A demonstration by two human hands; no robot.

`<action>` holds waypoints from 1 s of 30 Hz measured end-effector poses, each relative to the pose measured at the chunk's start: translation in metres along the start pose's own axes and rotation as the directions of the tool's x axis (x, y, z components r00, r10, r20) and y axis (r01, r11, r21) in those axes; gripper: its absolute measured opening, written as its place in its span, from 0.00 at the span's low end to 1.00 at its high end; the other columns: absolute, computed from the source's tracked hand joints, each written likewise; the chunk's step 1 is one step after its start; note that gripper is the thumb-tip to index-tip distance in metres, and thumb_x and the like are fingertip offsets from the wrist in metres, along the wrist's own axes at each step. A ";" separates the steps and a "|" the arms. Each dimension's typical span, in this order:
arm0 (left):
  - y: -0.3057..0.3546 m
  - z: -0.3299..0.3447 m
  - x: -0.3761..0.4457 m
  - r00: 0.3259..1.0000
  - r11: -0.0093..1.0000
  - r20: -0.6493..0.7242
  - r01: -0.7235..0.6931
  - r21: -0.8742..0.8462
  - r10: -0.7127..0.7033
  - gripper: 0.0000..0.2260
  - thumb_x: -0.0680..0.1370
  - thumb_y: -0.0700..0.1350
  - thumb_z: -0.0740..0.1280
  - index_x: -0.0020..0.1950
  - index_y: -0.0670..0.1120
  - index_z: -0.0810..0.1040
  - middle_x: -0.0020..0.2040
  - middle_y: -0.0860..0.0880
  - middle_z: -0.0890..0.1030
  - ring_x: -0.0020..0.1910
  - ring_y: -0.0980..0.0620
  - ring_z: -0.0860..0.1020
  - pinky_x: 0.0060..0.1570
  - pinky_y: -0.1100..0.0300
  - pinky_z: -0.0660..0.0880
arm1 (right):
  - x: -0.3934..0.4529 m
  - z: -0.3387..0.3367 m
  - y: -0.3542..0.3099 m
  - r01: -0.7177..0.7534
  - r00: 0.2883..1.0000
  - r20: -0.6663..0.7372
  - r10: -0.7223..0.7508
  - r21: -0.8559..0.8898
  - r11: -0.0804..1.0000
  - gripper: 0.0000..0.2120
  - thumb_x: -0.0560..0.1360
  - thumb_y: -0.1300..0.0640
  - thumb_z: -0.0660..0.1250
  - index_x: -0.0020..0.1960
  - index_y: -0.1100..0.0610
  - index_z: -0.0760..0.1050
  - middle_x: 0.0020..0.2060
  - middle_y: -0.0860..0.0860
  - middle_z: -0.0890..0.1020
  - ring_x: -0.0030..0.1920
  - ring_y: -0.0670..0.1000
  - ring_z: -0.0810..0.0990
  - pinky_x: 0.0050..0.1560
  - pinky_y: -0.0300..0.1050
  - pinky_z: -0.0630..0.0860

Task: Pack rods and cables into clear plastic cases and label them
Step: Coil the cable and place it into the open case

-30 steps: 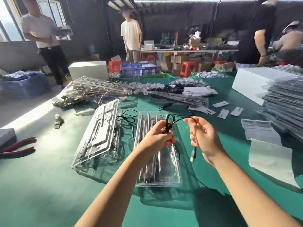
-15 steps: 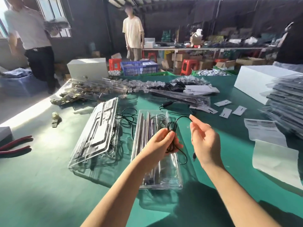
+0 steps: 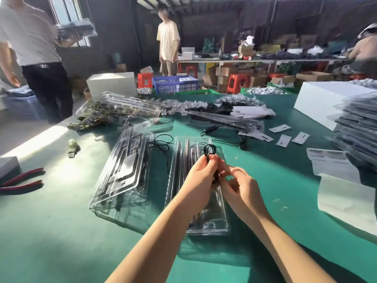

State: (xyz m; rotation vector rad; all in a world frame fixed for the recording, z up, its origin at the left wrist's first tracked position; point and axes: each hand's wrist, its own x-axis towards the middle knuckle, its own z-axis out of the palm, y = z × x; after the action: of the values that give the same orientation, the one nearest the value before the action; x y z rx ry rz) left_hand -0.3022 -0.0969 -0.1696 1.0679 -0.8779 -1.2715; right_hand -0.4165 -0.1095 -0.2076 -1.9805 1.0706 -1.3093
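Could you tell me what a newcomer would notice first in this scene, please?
First, the two hands at centre: the left hand and right hand together hold a coiled black cable above an open clear case with metal rods in it. Next, the red-handled pliers at the table's left edge, and the pile of packed cases on the right.

Open case w/ rods (image 3: 184,160) centre of table (image 3: 61,242); second case (image 3: 124,170) just left. Pliers (image 3: 22,180) far left edge. Label sheets (image 3: 330,162) right, stacked cases (image 3: 357,127) behind them. Crate (image 3: 175,84) beyond far edge.
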 end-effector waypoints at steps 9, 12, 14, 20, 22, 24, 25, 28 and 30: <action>0.003 -0.012 0.005 0.991 0.979 -0.135 -0.015 -0.204 -0.013 0.07 0.82 0.44 0.60 0.52 0.41 0.75 0.37 0.47 0.76 0.38 0.50 0.75 0.51 0.51 0.73 | 0.004 -0.025 0.011 -0.409 0.883 0.309 0.354 0.137 0.902 0.08 0.72 0.57 0.74 0.49 0.46 0.80 0.38 0.47 0.84 0.31 0.44 0.78 0.33 0.37 0.75; 0.005 -0.018 0.009 0.990 0.995 -0.132 -0.061 -0.077 0.050 0.07 0.82 0.45 0.61 0.52 0.43 0.76 0.31 0.54 0.77 0.33 0.56 0.75 0.45 0.56 0.75 | 0.005 -0.031 0.014 -0.497 0.862 0.290 0.417 0.320 0.806 0.06 0.71 0.60 0.74 0.46 0.53 0.83 0.33 0.47 0.82 0.31 0.46 0.77 0.34 0.37 0.76; 0.006 -0.023 0.007 0.990 0.970 -0.053 -0.120 0.210 0.134 0.07 0.82 0.48 0.60 0.52 0.46 0.76 0.33 0.55 0.78 0.34 0.58 0.76 0.42 0.59 0.75 | 0.007 -0.034 0.013 -0.512 0.853 0.204 0.480 0.504 0.696 0.08 0.68 0.62 0.76 0.46 0.56 0.82 0.33 0.48 0.81 0.31 0.47 0.78 0.34 0.38 0.77; 0.002 -0.016 0.001 0.948 0.541 0.240 -0.318 0.779 0.211 0.10 0.82 0.52 0.58 0.49 0.47 0.73 0.39 0.52 0.78 0.31 0.59 0.72 0.31 0.63 0.70 | 0.010 -0.028 -0.001 -0.354 0.920 0.100 0.379 0.629 0.692 0.18 0.61 0.60 0.74 0.50 0.56 0.80 0.36 0.52 0.85 0.34 0.47 0.82 0.36 0.37 0.79; 0.002 -0.013 -0.001 0.941 0.497 0.270 -0.338 0.799 0.205 0.10 0.82 0.50 0.57 0.49 0.45 0.71 0.38 0.52 0.77 0.30 0.58 0.70 0.30 0.62 0.67 | 0.009 -0.026 -0.003 -0.321 0.936 0.081 0.342 0.597 0.735 0.15 0.65 0.62 0.73 0.52 0.53 0.80 0.37 0.53 0.86 0.33 0.48 0.82 0.35 0.38 0.79; 0.005 -0.012 -0.003 0.948 0.501 0.276 -0.318 0.804 0.160 0.10 0.83 0.50 0.56 0.48 0.45 0.71 0.38 0.53 0.76 0.30 0.57 0.70 0.29 0.63 0.67 | 0.009 -0.026 -0.002 -0.300 0.943 0.058 0.329 0.582 0.756 0.13 0.69 0.65 0.71 0.52 0.52 0.80 0.38 0.55 0.86 0.33 0.49 0.83 0.33 0.38 0.78; 0.007 -0.012 -0.004 0.951 0.509 0.279 -0.307 0.804 0.132 0.10 0.83 0.50 0.55 0.48 0.46 0.71 0.37 0.53 0.75 0.30 0.58 0.69 0.29 0.62 0.67 | 0.009 -0.026 -0.002 -0.296 0.943 0.050 0.328 0.571 0.765 0.13 0.69 0.64 0.72 0.51 0.52 0.80 0.38 0.55 0.86 0.32 0.49 0.82 0.32 0.37 0.77; 0.010 -0.013 -0.007 0.949 0.517 0.308 -0.299 0.802 0.070 0.10 0.83 0.49 0.55 0.48 0.47 0.74 0.36 0.56 0.74 0.27 0.60 0.68 0.28 0.65 0.66 | 0.009 -0.025 -0.002 -0.287 0.946 0.031 0.324 0.548 0.786 0.14 0.65 0.55 0.74 0.51 0.51 0.82 0.35 0.52 0.85 0.27 0.45 0.75 0.26 0.33 0.70; 0.010 -0.011 -0.009 0.945 0.485 0.317 -0.315 0.816 0.080 0.09 0.82 0.47 0.56 0.49 0.45 0.73 0.36 0.55 0.74 0.28 0.60 0.68 0.27 0.66 0.64 | 0.010 -0.025 -0.001 -0.278 0.947 0.028 0.320 0.572 0.772 0.17 0.63 0.53 0.74 0.51 0.51 0.82 0.34 0.50 0.84 0.25 0.43 0.70 0.25 0.32 0.67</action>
State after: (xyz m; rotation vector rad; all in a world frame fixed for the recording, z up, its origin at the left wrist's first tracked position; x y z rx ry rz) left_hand -0.2895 -0.0871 -0.1628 1.5289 -1.9027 -0.7086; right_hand -0.4369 -0.1175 -0.1926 -1.2658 0.8451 -1.3309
